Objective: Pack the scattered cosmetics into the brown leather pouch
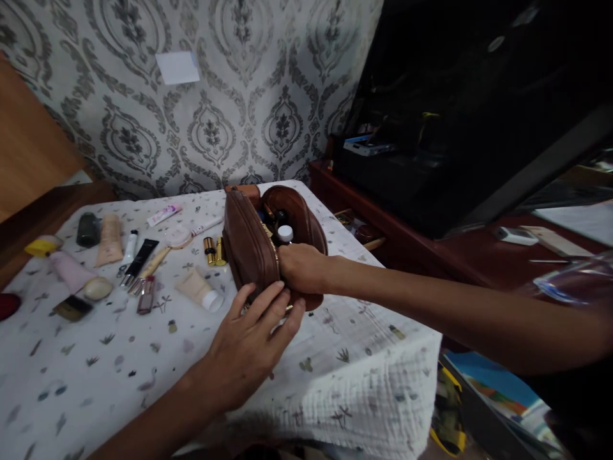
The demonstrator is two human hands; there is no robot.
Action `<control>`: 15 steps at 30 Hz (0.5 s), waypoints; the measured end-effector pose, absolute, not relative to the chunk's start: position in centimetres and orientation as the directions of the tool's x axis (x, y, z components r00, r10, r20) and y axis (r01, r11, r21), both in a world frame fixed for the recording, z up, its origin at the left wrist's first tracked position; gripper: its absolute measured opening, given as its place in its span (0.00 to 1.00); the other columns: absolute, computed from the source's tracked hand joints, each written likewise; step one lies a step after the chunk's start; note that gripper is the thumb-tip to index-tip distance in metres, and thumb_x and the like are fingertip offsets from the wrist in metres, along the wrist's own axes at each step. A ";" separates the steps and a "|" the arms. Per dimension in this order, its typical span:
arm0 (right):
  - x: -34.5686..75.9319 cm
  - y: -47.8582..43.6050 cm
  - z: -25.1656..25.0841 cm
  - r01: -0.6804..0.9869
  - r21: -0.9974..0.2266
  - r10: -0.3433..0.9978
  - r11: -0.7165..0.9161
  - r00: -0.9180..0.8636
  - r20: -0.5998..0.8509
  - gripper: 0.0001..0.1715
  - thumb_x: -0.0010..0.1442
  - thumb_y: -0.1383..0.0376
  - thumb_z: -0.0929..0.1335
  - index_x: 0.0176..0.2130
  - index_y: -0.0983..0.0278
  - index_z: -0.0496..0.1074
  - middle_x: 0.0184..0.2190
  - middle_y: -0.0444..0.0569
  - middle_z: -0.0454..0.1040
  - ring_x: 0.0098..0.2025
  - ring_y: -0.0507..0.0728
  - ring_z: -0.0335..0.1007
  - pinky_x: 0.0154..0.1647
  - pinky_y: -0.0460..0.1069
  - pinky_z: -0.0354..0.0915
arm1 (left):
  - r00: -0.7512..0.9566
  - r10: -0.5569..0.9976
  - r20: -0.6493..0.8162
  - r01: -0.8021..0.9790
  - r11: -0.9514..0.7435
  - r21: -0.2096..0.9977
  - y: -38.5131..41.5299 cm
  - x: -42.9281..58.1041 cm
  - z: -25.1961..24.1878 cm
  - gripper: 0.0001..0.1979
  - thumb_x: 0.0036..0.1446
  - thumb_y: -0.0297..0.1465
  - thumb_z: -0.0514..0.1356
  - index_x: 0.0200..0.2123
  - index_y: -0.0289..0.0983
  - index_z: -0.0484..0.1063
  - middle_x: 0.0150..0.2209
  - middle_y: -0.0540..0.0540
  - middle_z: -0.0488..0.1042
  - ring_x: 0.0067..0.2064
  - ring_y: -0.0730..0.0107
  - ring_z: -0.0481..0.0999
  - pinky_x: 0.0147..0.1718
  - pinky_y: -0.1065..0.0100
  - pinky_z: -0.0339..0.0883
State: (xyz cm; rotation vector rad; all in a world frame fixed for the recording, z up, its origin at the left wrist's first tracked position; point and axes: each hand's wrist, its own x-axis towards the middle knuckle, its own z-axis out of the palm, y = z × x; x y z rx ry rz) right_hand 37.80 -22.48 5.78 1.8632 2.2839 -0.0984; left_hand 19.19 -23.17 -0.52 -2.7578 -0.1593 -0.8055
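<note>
A brown leather pouch stands open on the white patterned tablecloth, with a white-capped bottle and dark items showing inside. My left hand lies with fingers stretched out against the pouch's near end, steadying it. My right hand is closed at the near end of the zipper opening, pinching something small I cannot make out.
Cosmetics lie scattered left of the pouch: a beige tube, two gold lipsticks, a black tube, a pink tube, a dark jar. A dark red desk stands at the right. The cloth's edge drops off near me.
</note>
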 end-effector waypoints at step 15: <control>39.3 -23.8 9.3 0.981 -0.126 0.972 0.147 -0.167 -0.165 0.11 0.69 0.68 0.64 0.41 0.68 0.76 0.36 0.54 0.79 0.38 0.56 0.75 0.35 0.47 0.58 | 0.745 0.128 0.654 0.286 -0.948 -0.140 -16.4 13.5 -3.2 0.24 0.66 0.22 0.53 0.65 0.34 0.62 0.54 0.36 0.77 0.59 0.56 0.73 0.60 0.54 0.64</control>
